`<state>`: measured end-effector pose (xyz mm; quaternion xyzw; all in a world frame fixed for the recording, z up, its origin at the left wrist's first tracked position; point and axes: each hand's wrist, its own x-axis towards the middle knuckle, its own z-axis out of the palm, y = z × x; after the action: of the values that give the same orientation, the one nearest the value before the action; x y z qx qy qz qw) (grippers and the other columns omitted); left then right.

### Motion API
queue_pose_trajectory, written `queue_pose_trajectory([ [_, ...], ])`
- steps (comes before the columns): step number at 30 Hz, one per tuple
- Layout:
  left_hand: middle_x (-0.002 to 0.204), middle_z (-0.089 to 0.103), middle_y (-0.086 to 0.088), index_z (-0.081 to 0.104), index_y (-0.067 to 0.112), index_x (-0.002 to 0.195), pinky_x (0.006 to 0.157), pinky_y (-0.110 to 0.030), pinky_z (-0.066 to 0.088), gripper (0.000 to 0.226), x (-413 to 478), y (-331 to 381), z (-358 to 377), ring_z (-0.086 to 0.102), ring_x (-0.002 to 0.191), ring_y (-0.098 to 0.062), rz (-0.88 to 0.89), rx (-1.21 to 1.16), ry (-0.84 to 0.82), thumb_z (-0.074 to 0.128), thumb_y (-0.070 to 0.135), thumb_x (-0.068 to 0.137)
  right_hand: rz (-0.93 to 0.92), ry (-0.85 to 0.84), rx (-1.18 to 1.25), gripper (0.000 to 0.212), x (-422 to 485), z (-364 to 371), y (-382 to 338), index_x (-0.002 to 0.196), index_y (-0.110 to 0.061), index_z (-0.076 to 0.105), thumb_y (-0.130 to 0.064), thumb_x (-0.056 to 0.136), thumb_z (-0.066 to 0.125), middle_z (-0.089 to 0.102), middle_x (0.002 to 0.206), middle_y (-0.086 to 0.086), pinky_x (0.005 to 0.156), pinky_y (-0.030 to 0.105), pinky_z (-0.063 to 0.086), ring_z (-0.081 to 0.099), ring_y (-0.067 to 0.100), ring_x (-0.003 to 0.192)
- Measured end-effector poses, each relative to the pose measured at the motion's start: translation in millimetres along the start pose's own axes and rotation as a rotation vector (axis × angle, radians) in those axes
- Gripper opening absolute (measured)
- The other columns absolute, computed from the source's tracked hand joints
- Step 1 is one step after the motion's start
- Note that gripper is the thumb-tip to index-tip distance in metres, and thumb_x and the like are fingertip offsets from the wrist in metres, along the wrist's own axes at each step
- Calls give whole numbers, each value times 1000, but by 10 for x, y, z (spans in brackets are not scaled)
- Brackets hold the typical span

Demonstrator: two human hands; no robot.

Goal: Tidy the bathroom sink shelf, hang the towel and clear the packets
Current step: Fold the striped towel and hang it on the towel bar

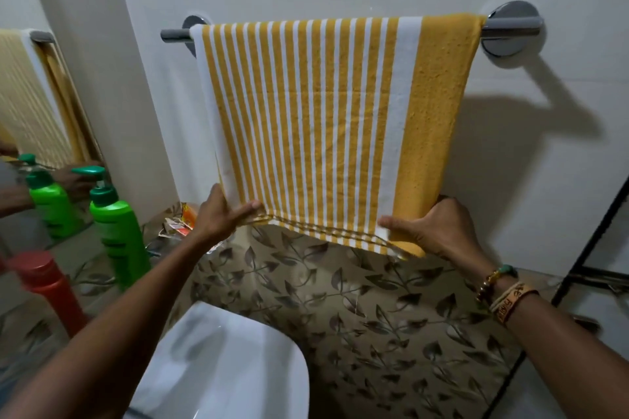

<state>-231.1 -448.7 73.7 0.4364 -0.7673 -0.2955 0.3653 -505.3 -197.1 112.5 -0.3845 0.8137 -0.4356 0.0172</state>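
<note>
Head camera view, looking forward and down over a bathroom sink. A yellow-and-white striped towel point(306, 119) hangs folded over a chrome rail point(510, 29) across the upper middle of the frame. Both hands are clamped on its bottom hem, well apart. The left hand point(221, 214) pinches the lower left corner, thumb in front. The right hand point(432, 228) grips the lower right corner, where the hem sags a little.

The person appears to be on the towel step, straightening the hang. The next move likely calls for levelling the hem, letting go, then reaching for the crumpled packets point(180, 221) just behind the left hand on the leaf-patterned shelf point(374, 316).

A green pump bottle point(115, 224) and a blurred red bottle point(47, 286) stand at the left, beside a mirror point(30, 95). The white basin point(231, 360) is cut off at the bottom edge. The left hand partly hides the packets, so their number is unclear, and the fingers behind the towel cannot be seen.
</note>
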Motion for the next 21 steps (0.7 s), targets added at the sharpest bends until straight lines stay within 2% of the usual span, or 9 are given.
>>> queue_pose_trajectory([
  [2,126,48,-14,39,6,134,85,-38,49,94,-20,135,-27,51,111,-26,136,71,260,64,75,75,-150,339,109,91,-56,-23,-59,101,-12,55,-90,56,64,62,85,3,60,40,56,65,29,76],
  [4,143,39,-21,32,0,146,108,-42,36,98,-12,413,-118,41,131,-30,304,-12,600,50,74,84,-448,684,252,75,-104,-127,-262,118,-14,45,-77,79,59,50,104,4,77,45,50,55,26,93],
  [5,147,37,-24,32,-2,147,115,-40,28,95,8,591,-183,36,138,-32,387,-38,712,46,70,88,-595,805,252,65,-104,-200,-405,120,-13,43,-66,86,60,46,109,8,85,48,47,51,27,100],
  [7,152,34,-25,34,-5,147,121,-35,17,79,73,978,-276,29,145,-34,563,3,808,50,54,96,-805,919,111,51,-60,-324,-749,121,-11,48,-51,92,61,48,121,14,94,52,42,46,27,114],
  [10,156,33,-23,35,-3,149,121,-46,14,60,150,1609,-310,25,148,-38,785,140,780,51,30,101,-928,931,-134,43,67,-450,-1416,127,-8,60,-39,97,57,54,134,18,106,47,37,42,24,129],
  [14,158,37,-12,34,8,152,123,-46,12,49,275,2198,-332,25,150,-31,903,425,640,34,28,107,-921,710,-639,50,347,-426,-2080,146,-13,43,-32,104,27,43,150,14,117,43,22,37,30,141],
  [17,134,56,-15,48,14,142,117,-46,23,44,397,2271,-436,46,129,-35,871,563,512,30,31,105,-968,608,-748,45,554,-382,-2205,132,-8,53,-30,106,24,55,132,19,99,48,35,52,37,119],
  [19,122,56,-15,52,14,135,108,-42,29,43,470,2193,-548,49,113,-36,863,600,507,29,37,106,-955,587,-764,52,670,-422,-2128,124,-6,56,-44,107,25,62,117,20,86,47,41,58,37,104],
  [21,119,55,-16,52,12,132,103,-42,29,45,559,2071,-667,48,109,-35,836,625,519,28,40,106,-969,608,-818,62,737,-497,-1986,121,-3,54,-55,104,25,63,110,22,80,46,41,59,38,96],
])
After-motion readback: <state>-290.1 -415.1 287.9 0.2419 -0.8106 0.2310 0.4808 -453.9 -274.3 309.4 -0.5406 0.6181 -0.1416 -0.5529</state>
